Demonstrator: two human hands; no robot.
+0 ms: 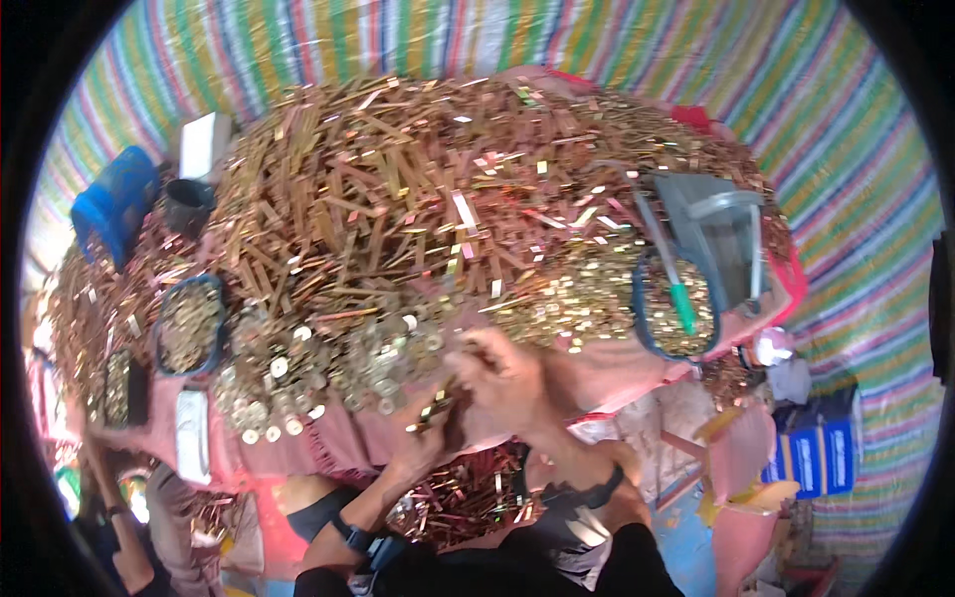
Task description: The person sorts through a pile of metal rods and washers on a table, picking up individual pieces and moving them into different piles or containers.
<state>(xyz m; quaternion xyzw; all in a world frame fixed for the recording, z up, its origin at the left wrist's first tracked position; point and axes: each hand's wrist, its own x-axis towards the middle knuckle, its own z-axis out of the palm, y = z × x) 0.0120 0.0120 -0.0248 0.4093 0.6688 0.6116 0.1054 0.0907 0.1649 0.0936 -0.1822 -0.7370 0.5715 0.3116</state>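
Note:
My left hand [430,430] is closed around a small gold-coloured metal strip [438,403] at the table's near edge. Just above and to its right, my right hand [502,373] has its fingers curled together. It is slightly blurred, and anything it pinches is too small to make out. Beside both hands lies a loose pile of round silvery washers [288,383]. Small gold-coloured metal pieces [582,298] are heaped to the right of the right hand. Behind these, a large mound of long brass-coloured metal strips [358,189] covers most of the table.
A blue-rimmed tub [639,298] holds gold pieces and a green-handled tool [682,306]; a grey tray [708,214] lies behind it. Left stand a washer-filled tub [218,328], black cup [189,209], blue bucket [117,199] and white slab [192,438]. Another person's arm [119,527] reaches in lower left.

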